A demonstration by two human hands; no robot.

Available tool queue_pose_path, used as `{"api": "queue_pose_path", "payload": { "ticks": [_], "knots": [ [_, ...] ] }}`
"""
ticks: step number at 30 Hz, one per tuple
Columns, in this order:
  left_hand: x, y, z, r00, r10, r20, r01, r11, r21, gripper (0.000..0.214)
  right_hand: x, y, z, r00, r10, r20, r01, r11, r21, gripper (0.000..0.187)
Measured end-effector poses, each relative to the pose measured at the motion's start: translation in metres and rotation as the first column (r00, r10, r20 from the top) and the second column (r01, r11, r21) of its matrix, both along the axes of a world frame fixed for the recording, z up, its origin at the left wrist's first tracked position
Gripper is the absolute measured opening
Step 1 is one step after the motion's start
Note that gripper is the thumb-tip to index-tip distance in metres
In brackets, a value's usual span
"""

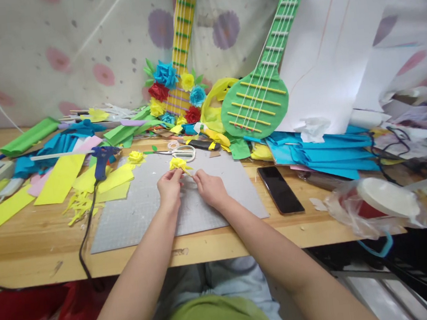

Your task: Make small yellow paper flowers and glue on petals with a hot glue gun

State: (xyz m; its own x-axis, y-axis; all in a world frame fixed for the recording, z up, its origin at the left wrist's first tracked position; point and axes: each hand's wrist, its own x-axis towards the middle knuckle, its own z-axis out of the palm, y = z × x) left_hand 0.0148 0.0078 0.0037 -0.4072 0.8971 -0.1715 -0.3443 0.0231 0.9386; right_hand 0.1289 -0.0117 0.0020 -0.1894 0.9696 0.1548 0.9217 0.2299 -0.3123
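Over the grey mat [139,212], left hand [169,188] and right hand [210,188] pinch 1 crinkled yellow paper flower [179,164].

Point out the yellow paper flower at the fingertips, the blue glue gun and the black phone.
yellow paper flower [178,164], head view, middle of its petals.
blue glue gun [101,160], head view, on its handle.
black phone [280,190], head view, centre of its screen.

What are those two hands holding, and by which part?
A small yellow paper flower. The left hand pinches it from below, at its base; the right hand touches its lower right edge with the fingertips.
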Motion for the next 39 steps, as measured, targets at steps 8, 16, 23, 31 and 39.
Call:
{"api": "queue_pose_path", "payload": {
  "ticks": [8,16,23,31,39],
  "knots": [
    [-0.001,-0.001,0.002,0.993,-0.113,0.031,0.113,0.994,0.012,0.035,0.001,0.004,-0.005,0.997,-0.041,-0.064,0.043,0.999,0.031,0.028],
    [-0.002,-0.004,0.003,0.989,-0.114,0.092,0.114,0.993,0.008,0.026,0.001,0.001,-0.004,0.987,-0.073,-0.146,0.085,0.994,0.075,0.026],
    [-0.01,0.002,0.001,0.957,-0.089,0.277,0.081,0.996,0.041,0.014,0.0,-0.001,-0.002,0.999,0.003,-0.049,0.002,0.995,0.102,0.02],
    [-0.017,0.005,0.0,0.919,-0.158,0.361,0.15,0.987,0.05,0.012,0.001,-0.001,-0.005,0.998,0.059,0.012,-0.061,0.981,0.185,0.012],
    [-0.016,0.007,0.001,0.923,-0.129,0.362,0.136,0.991,0.006,0.007,0.005,0.002,-0.007,0.999,0.037,0.017,-0.039,0.977,0.208,0.006]
  ]
}}
